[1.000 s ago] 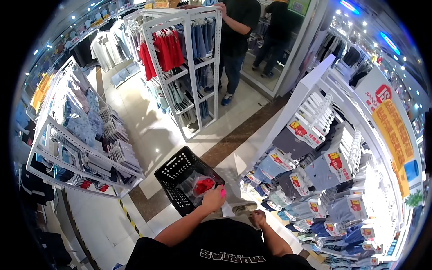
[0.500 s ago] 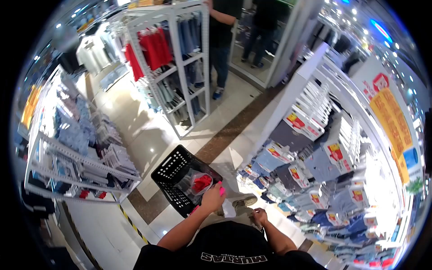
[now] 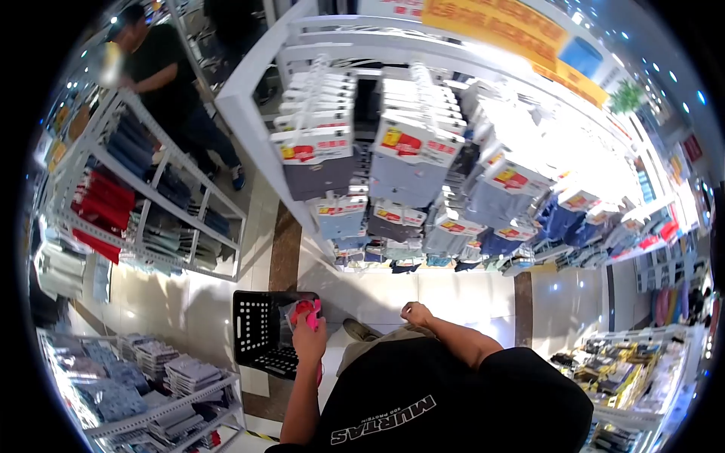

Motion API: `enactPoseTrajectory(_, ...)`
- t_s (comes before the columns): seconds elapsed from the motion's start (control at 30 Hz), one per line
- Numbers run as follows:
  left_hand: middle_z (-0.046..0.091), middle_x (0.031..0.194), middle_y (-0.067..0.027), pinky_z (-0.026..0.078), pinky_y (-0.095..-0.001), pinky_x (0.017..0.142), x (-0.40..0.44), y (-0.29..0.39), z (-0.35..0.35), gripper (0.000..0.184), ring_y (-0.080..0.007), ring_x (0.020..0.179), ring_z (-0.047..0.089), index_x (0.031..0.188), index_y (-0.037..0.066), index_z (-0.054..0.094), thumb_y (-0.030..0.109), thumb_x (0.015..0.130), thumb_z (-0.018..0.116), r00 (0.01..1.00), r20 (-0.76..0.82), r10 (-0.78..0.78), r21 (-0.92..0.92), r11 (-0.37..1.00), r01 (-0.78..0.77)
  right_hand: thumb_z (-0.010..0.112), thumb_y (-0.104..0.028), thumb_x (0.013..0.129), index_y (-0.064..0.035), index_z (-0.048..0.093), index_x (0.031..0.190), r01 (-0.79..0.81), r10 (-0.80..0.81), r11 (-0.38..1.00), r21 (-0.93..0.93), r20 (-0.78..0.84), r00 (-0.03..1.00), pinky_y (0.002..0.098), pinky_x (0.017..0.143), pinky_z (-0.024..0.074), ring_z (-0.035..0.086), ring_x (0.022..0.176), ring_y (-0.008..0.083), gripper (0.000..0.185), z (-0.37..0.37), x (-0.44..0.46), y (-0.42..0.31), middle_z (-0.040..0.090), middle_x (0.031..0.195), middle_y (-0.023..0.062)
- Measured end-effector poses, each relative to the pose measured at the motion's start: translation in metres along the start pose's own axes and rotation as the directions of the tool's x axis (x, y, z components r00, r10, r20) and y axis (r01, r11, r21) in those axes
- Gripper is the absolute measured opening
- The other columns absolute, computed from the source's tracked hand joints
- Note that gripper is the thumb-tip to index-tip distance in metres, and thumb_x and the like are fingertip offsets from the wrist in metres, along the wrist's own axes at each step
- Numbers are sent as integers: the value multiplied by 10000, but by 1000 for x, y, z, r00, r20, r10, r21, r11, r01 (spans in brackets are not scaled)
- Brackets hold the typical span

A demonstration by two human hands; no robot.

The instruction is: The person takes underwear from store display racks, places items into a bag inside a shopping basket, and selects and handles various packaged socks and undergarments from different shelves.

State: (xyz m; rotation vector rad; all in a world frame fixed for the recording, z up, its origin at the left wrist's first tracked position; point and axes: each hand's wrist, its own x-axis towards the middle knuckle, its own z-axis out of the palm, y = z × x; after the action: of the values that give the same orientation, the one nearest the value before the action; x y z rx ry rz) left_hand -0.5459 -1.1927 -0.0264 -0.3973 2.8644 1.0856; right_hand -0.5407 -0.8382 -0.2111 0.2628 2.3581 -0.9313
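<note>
The black plastic shopping basket (image 3: 252, 325) is lying to the left of our body, opening outward and below our left hand (image 3: 310, 338), which is clearly the nearer of the two. We are gripping the basket by its pink handle (image 3: 314, 313), at the side closest to our legs; because our hand and forearm are covering that side, we are not making out its long axis for certain, nor whether its base is touching the floor. Its walls are showing rows of punched holes under a solid rim, and inside, just beside our fingers, a red item in clear plastic (image 3: 303, 308) is resting.

Our right hand (image 3: 417, 312) is hanging in front of our waist, well apart from the basket, its fingers curling into a loose fist with nothing visible in it. Ahead of us, a white display rack (image 3: 257, 128) is carrying grey garments (image 3: 408, 180) on white hangers. Beyond, at upper left, another person (image 3: 177, 83) is standing beside a lower rack (image 3: 155, 175).
</note>
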Motion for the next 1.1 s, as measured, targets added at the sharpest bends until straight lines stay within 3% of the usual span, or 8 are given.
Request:
enactPoseTrajectory(0.23,685,979,-263,523,-514,787,-17,30,16,438,-456,905,665,1206,70,585,330,865,670,996,76,-48,94,995,41,688,-283,825,-67,722,942,6,3,993,122,-72,997,340,763,549,698,793,244,248,-24,-29,37,727,859,126)
enactPoseTrajectory(0.4,689,972,-253,526,-511,789,-33,36,43,423,-451,887,667,1196,62,590,322,871,666,999,17,51,92,994,-52,656,-194,917,-1,684,994,230,-49,794,563,-318,947,277,617,513,635,649,135,211,-97,-64,13,675,799,59)
enactPoseTrajectory(0.47,690,961,-250,526,-514,783,-41,53,48,421,-454,884,667,1188,59,590,330,874,658,999,23,37,109,993,-39,655,-185,927,13,667,1058,345,-95,783,518,-448,889,267,620,499,629,676,124,238,-152,-82,-9,676,817,58)
enactPoseTrajectory(0.5,691,957,-250,526,-515,780,-45,59,52,419,-454,883,667,1187,60,591,331,874,654,999,23,36,119,992,-39,655,-180,926,24,653,1087,464,-116,642,610,-521,845,260,653,494,623,719,116,259,-177,-92,-21,675,831,50)
enactPoseTrajectory(0.53,691,954,-249,526,-516,777,-48,64,56,417,-455,883,666,1185,61,591,333,875,650,999,21,36,130,991,-39,643,-158,932,31,642,1092,478,-129,736,480,-594,794,250,700,492,612,758,101,248,-206,-101,-32,672,840,54)
enactPoseTrajectory(0.77,695,908,-238,527,-527,762,-65,93,80,351,-449,854,670,1137,93,619,326,876,630,999,-2,45,186,982,-43,715,-119,889,21,432,1374,873,-265,477,101,-931,253,352,970,451,544,1147,208,579,-332,-169,-131,521,1288,144)
enactPoseTrajectory(0.83,697,899,-233,528,-528,759,-72,100,82,343,-447,849,671,1125,97,625,330,875,626,999,-18,40,208,977,-35,712,-111,898,20,365,1416,874,-277,482,60,-936,218,375,1013,424,504,1198,213,636,-344,-169,-145,476,1347,152)
enactPoseTrajectory(1.1,698,883,-230,538,-522,748,-78,110,95,363,-432,827,679,1139,104,621,358,879,607,999,-43,26,250,968,-14,747,-148,877,6,417,1312,881,-147,356,311,-913,382,359,938,462,546,1080,213,568,-352,-158,-159,524,1200,139)
